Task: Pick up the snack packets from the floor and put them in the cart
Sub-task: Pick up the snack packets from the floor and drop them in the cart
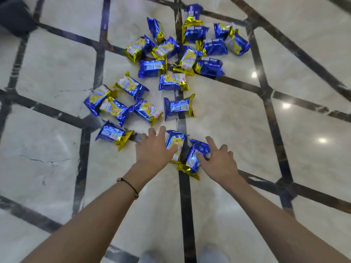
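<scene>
- A thin cord bracelet (131, 186) circles the left wrist.
- Left hand (153, 150): fingers spread and straight, thumb resting on the near packet (175, 143).
- Right hand (218, 158): fingers splayed, gripping nothing, thumb touching the neighbouring packet (197, 154) just right of it.
- Farther off, the other blue-and-gold snack packets (173, 81) lie scattered on the marble floor (228, 114), thickest far centre.

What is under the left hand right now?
The left hand has its thumb over one snack packet on the floor. Whatever lies beneath the palm is covered.
</scene>
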